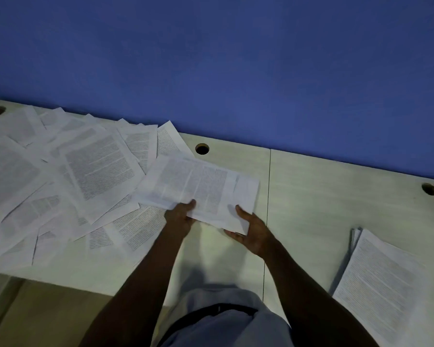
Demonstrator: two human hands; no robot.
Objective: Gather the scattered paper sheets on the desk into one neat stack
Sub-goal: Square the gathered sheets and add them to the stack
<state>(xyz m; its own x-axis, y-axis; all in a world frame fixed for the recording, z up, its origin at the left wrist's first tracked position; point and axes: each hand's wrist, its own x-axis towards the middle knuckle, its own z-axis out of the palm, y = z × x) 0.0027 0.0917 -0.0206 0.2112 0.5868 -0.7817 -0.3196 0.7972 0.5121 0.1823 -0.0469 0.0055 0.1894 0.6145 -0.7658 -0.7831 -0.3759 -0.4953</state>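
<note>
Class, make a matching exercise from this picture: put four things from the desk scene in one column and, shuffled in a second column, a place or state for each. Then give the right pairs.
Things
1. scattered sheets
2. neat stack
3. held sheets
4. cable hole

Places or states
A. in the grip of both hands
B. spread over the desk's left part
C. near the blue wall, centre
D. on the right, near the desk's front edge

Pairs: 1-B, 2-D, 3-A, 4-C

arms [145,279]: bare to frame edge, no sleeves seen | shirt [221,296]: pale grey-blue | waistband [211,313]: dark strip | trousers [226,331]: light grey
</note>
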